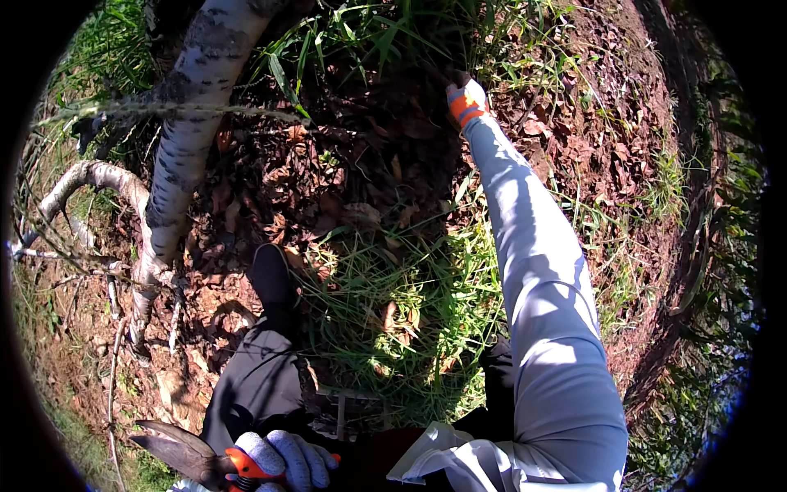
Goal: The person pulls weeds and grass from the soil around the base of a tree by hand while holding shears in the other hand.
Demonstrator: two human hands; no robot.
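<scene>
My left hand, in a grey knit glove, is wrapped around the orange handles of bypass pruning shears low in the picture. The shears' dark blades point left and stand slightly apart. Far ahead at the upper right, my right hand reaches out at the end of a light grey sleeve. Its glove is grey and orange. Around its fingers are shade, dry leaves and green grass blades; the fingertips are too dark to tell whether they grip anything.
A pale-barked tree trunk rises at the left, with a bent branch and thin dry twigs beside it. Brown leaf litter covers the soil ahead. Cut-looking grass lies between my legs, near my dark shoe.
</scene>
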